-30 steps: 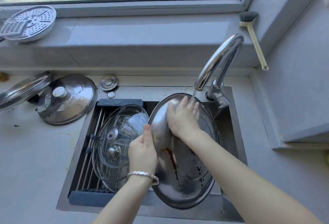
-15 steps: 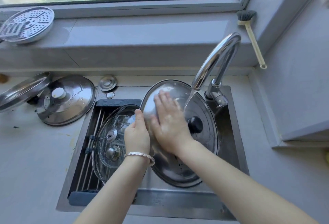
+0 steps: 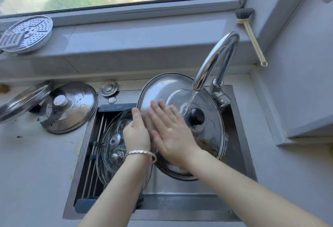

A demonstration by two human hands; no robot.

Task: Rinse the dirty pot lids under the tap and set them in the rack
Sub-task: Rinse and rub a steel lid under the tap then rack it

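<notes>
A large steel lid with a black knob is tilted over the sink, top side up, under the running tap. Water lands just left of the knob. Brown grime shows near its lower right rim. My left hand grips the lid's left rim, thumb on top. My right hand lies flat on the lid's surface, fingers spread. Two glass lids lean in the roll-up rack over the sink's left half.
On the counter to the left lie a steel lid with a white knob and another tilted steel lid. A small sink plug sits behind the rack. A perforated steamer plate and a dish brush rest on the sill.
The big lid was turned from underside up to knob side up and lifted toward the tap. My right hand slid from its upper part to its left middle surface.
</notes>
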